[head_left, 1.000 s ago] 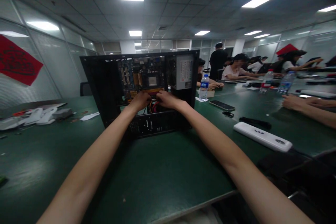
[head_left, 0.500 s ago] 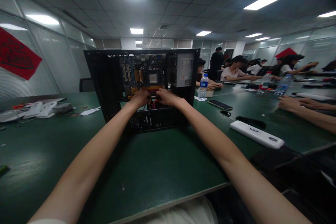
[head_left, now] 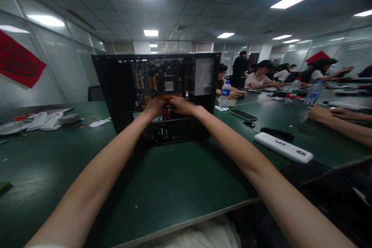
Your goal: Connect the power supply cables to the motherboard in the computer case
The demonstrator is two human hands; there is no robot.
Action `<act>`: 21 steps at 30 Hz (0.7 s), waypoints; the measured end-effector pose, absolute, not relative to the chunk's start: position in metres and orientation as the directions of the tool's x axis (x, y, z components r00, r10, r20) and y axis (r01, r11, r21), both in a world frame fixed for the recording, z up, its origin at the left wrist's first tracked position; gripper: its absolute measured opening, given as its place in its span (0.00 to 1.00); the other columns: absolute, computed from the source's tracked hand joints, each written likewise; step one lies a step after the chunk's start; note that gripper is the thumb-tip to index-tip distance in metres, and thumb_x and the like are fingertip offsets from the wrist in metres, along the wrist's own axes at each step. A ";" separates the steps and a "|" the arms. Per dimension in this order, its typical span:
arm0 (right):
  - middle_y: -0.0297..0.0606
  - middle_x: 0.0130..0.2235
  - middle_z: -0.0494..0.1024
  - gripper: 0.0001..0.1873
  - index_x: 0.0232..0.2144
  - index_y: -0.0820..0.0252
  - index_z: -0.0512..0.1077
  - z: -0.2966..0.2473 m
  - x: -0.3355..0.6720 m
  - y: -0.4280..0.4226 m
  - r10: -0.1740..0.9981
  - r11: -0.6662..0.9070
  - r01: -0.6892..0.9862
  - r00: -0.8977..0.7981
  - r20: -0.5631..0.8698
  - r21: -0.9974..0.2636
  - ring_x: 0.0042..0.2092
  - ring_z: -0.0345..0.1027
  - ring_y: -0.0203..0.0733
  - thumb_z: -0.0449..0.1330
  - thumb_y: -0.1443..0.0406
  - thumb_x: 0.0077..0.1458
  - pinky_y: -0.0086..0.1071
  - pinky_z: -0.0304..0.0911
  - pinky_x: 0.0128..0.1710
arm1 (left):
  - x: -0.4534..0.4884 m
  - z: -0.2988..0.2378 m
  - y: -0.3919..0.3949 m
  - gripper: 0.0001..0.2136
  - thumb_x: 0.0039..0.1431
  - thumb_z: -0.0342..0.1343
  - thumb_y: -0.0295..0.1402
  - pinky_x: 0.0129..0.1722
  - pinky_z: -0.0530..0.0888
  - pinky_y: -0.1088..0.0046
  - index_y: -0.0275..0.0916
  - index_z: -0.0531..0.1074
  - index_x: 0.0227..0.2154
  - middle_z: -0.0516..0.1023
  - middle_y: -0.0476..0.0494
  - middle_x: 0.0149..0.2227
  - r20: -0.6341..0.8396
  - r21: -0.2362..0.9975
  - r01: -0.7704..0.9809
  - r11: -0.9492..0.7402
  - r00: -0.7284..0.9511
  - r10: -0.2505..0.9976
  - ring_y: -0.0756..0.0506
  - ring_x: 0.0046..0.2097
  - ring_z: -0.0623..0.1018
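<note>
Black PC case (head_left: 180, 131) stands open on the green desk (head_left: 186, 186), and 2 bare hands are in there. The left hand (head_left: 155, 107) and right hand (head_left: 182, 106) sit close together by the motherboard's (head_left: 145, 77) lower edge; fingers are curled in, but I honestly can't tell what they're gripping, if anything. Reddish cables (head_left: 167, 114) bunch up just below. Silver power supply (head_left: 203, 77) sits upper right, with 1 water bottle (head_left: 224, 96) outside, right of the case.

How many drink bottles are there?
3: a blue-capped bottle right of the black case; a red-capped bottle and a third bottle farther right. Some may be hidden.
</note>
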State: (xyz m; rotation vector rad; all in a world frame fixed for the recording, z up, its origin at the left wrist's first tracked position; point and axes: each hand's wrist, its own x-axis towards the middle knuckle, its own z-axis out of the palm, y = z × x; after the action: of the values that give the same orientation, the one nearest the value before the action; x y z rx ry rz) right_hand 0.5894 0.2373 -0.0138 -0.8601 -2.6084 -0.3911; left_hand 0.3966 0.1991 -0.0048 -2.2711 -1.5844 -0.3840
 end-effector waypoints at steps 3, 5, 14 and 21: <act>0.52 0.57 0.75 0.20 0.56 0.69 0.71 -0.011 0.585 0.244 0.462 0.800 0.570 -0.784 0.414 0.186 0.58 0.70 0.50 0.63 0.70 0.63 0.38 0.64 0.56 | 0.397 -0.004 0.199 0.13 0.67 0.56 0.34 0.55 0.76 0.65 0.44 0.84 0.48 0.85 0.35 0.49 0.405 -0.129 0.937 -0.326 0.350 0.845 0.36 0.53 0.83; 0.53 0.57 0.75 0.18 0.56 0.69 0.72 -0.012 0.583 0.250 0.441 0.806 0.550 -0.804 0.398 0.218 0.58 0.70 0.50 0.63 0.70 0.64 0.39 0.65 0.57 | 0.397 -0.005 0.200 0.13 0.68 0.56 0.35 0.55 0.76 0.65 0.44 0.84 0.48 0.85 0.35 0.49 0.401 -0.135 0.936 -0.325 0.351 0.846 0.36 0.53 0.83; 0.54 0.59 0.74 0.18 0.58 0.67 0.73 -0.018 0.578 0.251 0.481 0.753 0.591 -0.794 0.371 0.290 0.56 0.74 0.53 0.58 0.68 0.68 0.39 0.67 0.53 | 0.396 -0.005 0.201 0.14 0.68 0.54 0.33 0.53 0.77 0.63 0.41 0.84 0.47 0.84 0.32 0.49 0.375 -0.155 0.942 -0.299 0.336 0.864 0.35 0.53 0.83; 0.54 0.58 0.74 0.19 0.59 0.64 0.72 -0.018 0.574 0.247 0.514 0.709 0.620 -0.780 0.357 0.337 0.53 0.76 0.55 0.53 0.68 0.70 0.40 0.69 0.48 | 0.396 -0.004 0.195 0.13 0.66 0.55 0.33 0.51 0.78 0.65 0.43 0.85 0.46 0.85 0.34 0.48 0.370 -0.124 0.953 -0.276 0.303 0.878 0.35 0.52 0.83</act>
State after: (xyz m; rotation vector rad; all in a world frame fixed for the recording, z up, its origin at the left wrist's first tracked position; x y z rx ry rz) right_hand 0.5739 0.2467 -0.0177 -0.9042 -2.6798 -0.6542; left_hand 0.3961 0.1948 -0.0041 -2.2548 -1.6523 -0.3277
